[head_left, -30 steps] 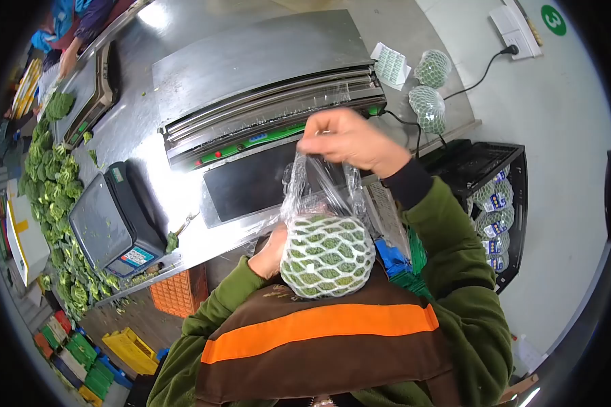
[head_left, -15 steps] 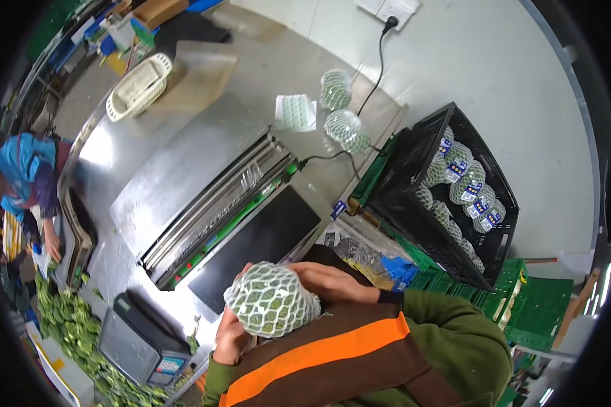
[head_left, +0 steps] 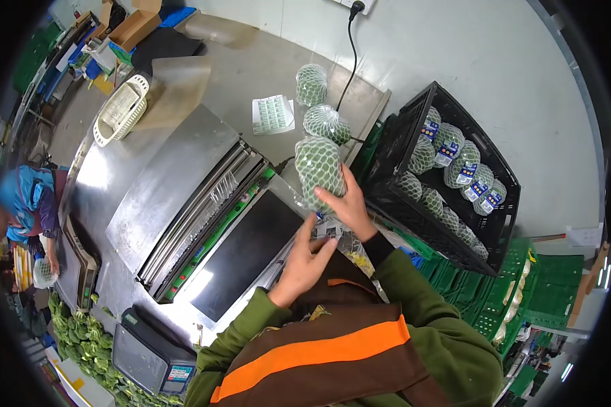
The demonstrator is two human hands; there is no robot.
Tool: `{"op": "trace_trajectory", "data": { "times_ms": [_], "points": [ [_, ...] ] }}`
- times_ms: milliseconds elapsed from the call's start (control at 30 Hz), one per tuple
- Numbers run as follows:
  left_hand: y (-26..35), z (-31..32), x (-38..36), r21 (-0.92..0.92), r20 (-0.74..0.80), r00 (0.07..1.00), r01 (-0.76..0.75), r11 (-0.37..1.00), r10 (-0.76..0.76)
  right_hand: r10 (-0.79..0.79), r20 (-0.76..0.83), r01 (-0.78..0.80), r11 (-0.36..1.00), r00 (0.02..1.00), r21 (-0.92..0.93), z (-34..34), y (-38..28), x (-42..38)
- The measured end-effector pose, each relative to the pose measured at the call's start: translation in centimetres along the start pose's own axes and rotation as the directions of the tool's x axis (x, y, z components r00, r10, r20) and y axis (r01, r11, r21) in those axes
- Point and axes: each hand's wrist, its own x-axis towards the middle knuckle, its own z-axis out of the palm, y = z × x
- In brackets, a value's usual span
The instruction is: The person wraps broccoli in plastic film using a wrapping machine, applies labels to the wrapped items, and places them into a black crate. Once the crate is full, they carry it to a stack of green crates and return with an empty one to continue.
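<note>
Narrowly clear of crate [head_left: 424, 232] edge, netted bundle [head_left: 319, 169] in right fingers [head_left: 351, 186]

The right hand [head_left: 351, 205] holds a netted bundle [head_left: 318, 169] — the left hand [head_left: 303, 264], spread, near it.

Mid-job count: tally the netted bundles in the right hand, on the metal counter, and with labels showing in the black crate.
Held bundle in the right hand: 1
Counter bundles on the metal counter: 2
Labelled bundles in the black crate: 5
Total: 8
Left out: unlabelled crate bundles, partly hidden behind its side.
</note>
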Motion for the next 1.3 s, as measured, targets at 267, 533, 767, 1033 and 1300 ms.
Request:
{"op": "trace_trajectory", "data": {
  "times_ms": [267,533,767,1033,1300],
  "points": [
    [0.5,-1.8,-1.2,0.063,0.007,0.999,0.032,0.998,-0.032,0.082,-0.009,-0.082,0.990,0.997,-0.115,1.1,8.2,6.2],
    [-0.8,-3.0,-3.3,0.069,-0.052,0.991,0.130,0.989,-0.127,0.250,0.175,-0.179,0.923,0.952,-0.341,0.5,8.4,7.2],
    [-0.4,-4.1,-5.1,0.000,-0.174,0.982,0.072,0.997,-0.071,0.241,0.125,-0.144,0.844,0.962,-0.517,1.9,8.1,7.2],
    [0.1,-9.8,-11.4,-0.060,-0.465,0.884,-0.074,0.995,0.038,0.275,0.216,-0.169,0.896,0.937,-0.410,0.9,7.3,7.9],
    [-0.6,-20.0,-19.5,-0.041,-0.645,0.751,-0.214,0.976,0.138,-0.284,0.048,0.283,0.897,0.958,-0.338,8.9,2.1,11.4]
  ]
}}
